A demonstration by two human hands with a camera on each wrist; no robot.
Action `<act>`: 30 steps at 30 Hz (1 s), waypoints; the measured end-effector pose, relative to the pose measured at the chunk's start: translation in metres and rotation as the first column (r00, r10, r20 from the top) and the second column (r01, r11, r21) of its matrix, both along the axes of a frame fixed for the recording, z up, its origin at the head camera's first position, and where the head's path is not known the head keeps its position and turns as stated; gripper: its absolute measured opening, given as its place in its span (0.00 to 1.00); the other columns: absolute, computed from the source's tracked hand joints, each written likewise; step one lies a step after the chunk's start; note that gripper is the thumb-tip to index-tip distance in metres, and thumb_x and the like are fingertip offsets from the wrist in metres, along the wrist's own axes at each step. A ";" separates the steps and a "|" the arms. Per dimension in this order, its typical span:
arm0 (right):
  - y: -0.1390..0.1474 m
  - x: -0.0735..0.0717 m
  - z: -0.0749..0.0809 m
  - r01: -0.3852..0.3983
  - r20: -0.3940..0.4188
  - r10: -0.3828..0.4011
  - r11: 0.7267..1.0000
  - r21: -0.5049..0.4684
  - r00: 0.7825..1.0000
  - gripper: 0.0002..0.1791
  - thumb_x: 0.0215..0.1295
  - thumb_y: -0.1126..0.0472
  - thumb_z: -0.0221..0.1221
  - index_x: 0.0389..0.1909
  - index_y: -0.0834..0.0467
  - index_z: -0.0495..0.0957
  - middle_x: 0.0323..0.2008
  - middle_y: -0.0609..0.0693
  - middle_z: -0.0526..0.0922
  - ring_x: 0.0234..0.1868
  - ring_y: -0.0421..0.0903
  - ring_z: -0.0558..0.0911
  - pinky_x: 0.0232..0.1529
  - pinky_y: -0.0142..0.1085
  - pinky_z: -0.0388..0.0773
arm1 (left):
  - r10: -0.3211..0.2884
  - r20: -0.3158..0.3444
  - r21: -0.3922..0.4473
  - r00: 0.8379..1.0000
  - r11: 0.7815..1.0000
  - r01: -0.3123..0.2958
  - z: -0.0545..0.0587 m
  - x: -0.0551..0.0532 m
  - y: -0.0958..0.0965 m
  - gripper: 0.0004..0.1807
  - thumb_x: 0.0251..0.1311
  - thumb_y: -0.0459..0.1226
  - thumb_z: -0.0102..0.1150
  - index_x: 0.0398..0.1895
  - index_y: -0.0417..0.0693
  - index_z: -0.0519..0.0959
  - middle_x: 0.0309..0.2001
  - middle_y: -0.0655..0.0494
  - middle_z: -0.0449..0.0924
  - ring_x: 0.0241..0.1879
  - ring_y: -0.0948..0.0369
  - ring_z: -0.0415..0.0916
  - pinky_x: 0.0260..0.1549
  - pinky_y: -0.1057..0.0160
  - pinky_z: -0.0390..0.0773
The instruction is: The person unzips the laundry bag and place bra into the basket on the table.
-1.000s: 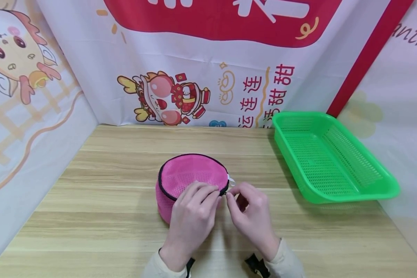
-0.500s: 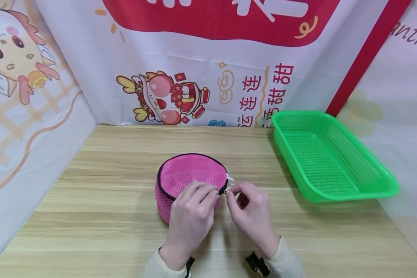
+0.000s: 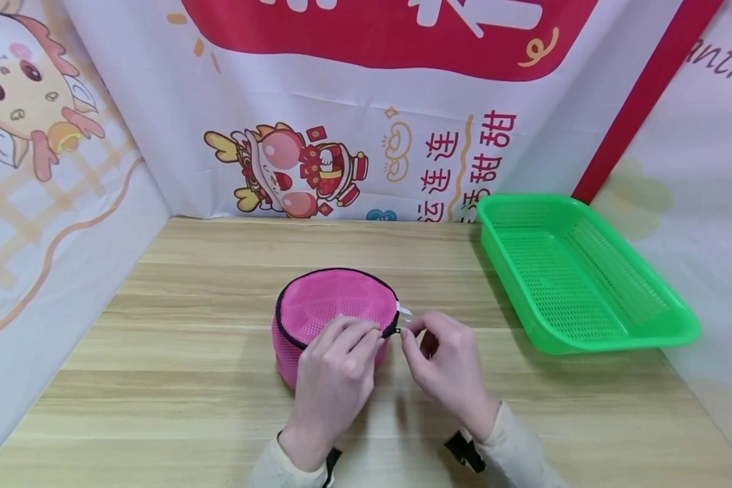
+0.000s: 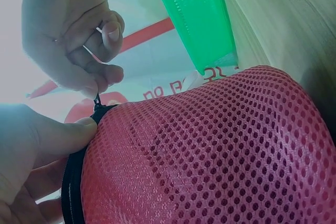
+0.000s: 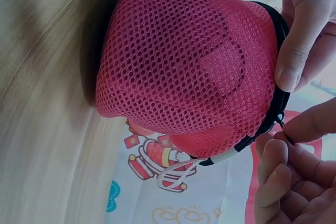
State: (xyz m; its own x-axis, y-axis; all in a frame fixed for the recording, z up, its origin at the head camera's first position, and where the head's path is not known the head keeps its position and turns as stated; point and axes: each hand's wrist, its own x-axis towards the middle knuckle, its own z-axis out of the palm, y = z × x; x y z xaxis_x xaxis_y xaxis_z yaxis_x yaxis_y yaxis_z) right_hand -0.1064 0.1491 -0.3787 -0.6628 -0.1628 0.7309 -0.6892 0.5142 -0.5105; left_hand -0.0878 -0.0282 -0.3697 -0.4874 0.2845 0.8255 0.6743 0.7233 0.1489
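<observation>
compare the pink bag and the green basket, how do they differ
The bag is pink and round, while the basket is green and oblong with rounded corners. The bag has a mesh top edged by a black zip; the basket is open on top. The bag is smaller, the basket larger. Both are full of small holes.
</observation>
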 end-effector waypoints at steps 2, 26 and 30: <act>0.000 -0.001 0.001 0.001 -0.004 -0.001 1.000 0.007 1.000 0.05 0.55 0.71 0.62 0.24 0.58 0.79 0.21 0.43 0.75 0.14 0.37 0.69 0.14 0.24 0.65 | 0.001 0.000 0.001 1.000 1.000 -0.001 0.000 0.000 0.000 0.05 0.53 0.29 0.69 0.34 0.40 0.87 0.36 0.53 0.84 0.39 0.56 0.79 0.39 0.59 0.82; 0.016 -0.012 -0.001 -0.002 0.082 -0.001 1.000 0.030 0.997 0.09 0.53 0.73 0.63 0.22 0.57 0.79 0.18 0.40 0.74 0.13 0.35 0.69 0.13 0.24 0.66 | 0.067 0.178 0.015 0.982 0.997 -0.071 -0.001 0.003 -0.005 0.17 0.54 0.41 0.72 0.45 0.41 0.85 0.50 0.47 0.81 0.51 0.50 0.74 0.58 0.48 0.71; 0.021 -0.012 0.001 0.000 0.051 -0.006 0.995 0.103 0.999 0.09 0.51 0.74 0.62 0.22 0.56 0.79 0.19 0.40 0.74 0.15 0.34 0.68 0.14 0.24 0.66 | 0.108 0.289 0.039 0.951 0.991 -0.125 -0.004 0.001 -0.024 0.43 0.49 0.52 0.74 0.65 0.37 0.72 0.65 0.41 0.68 0.63 0.46 0.64 0.64 0.42 0.60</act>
